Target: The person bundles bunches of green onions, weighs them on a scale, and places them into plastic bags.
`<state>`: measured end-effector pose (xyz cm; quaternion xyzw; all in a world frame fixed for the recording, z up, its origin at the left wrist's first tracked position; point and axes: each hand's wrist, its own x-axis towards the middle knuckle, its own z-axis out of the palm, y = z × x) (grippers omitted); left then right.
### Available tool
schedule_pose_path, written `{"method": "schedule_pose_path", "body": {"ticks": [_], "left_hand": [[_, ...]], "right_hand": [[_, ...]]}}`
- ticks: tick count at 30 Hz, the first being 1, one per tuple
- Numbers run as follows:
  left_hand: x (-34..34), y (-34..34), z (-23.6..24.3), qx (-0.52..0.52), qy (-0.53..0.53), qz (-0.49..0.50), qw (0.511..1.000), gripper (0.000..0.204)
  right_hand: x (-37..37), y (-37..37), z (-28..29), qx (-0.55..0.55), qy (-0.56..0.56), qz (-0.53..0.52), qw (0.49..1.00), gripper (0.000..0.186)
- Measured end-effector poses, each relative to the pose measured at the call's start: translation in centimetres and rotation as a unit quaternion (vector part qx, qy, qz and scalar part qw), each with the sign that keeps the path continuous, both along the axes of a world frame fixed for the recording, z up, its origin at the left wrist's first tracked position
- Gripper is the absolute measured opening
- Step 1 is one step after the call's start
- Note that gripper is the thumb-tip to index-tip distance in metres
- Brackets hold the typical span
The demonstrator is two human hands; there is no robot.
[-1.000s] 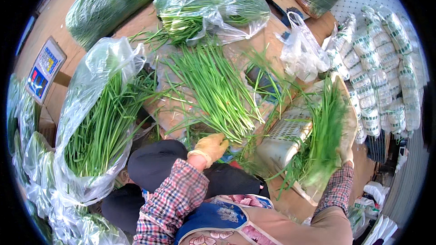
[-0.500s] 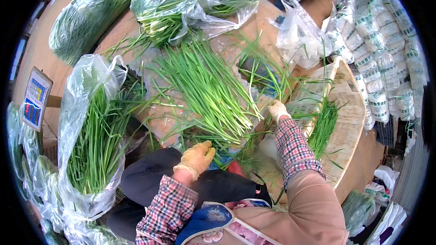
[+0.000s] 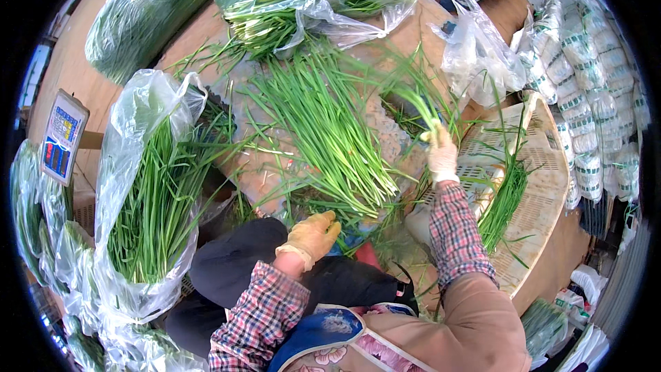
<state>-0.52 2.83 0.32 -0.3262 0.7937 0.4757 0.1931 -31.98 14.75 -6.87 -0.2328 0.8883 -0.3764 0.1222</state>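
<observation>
A loose pile of garlic chives (image 3: 337,134) lies on the work surface in front of me, pale stem ends toward me. My right hand (image 3: 441,153), in a pale glove, is closed round the stem ends of a small bunch of garlic chives (image 3: 416,100). Its leaves fan away to the upper left, smeared by motion. Above my knee is my left hand (image 3: 308,240), in a yellowish glove, fingers curled together at the near edge of the scattered leaves. Whatever lies inside those fingers, if anything, is hidden.
An opened clear bag of chives (image 3: 155,207) stands at left beside a scale display (image 3: 63,136). Bagged chives (image 3: 310,0) lie at the back. To the right are a cream plastic basket (image 3: 540,193) with some chives, a clear plastic bag (image 3: 475,55) and strings of white-and-green packs (image 3: 578,89).
My right hand has risen away from me with the small bunch, whose leaves swing. My left hand stays near my knee, fingers curled closer. The whole view has shifted slightly.
</observation>
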Motion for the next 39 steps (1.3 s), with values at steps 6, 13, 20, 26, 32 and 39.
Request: {"method": "schedule_pose_path", "body": {"ticks": [6,13,20,26,32,39], "left_hand": [[-0.6,0.0,0.2,0.021,0.012,0.008,1.000,0.042],[-0.5,-1.2,-1.4,0.368,0.124,0.422,0.819,0.034],[-0.6,-2.9,-0.1,0.377,0.188,0.571,0.704,0.025],[1.7,-4.8,0.8,0.360,0.372,0.526,0.674,0.038],[2.4,-6.9,1.6,0.390,0.475,0.524,0.589,0.041],[2.2,-6.4,0.5,0.379,0.388,0.563,0.623,0.042]], "right_hand": [[4.9,0.8,2.5,-0.115,-0.009,0.120,0.986,0.042],[20.2,-1.7,7.1,-0.062,0.007,0.426,0.902,0.039],[11.2,3.3,-3.3,0.307,0.068,0.425,0.849,0.036],[15.0,-5.3,3.9,0.435,0.056,0.372,0.818,0.044],[15.2,-3.1,-4.7,0.390,0.041,0.341,0.854,0.041],[10.4,-2.3,4.3,-0.104,-0.306,0.055,0.945,0.037]]}}
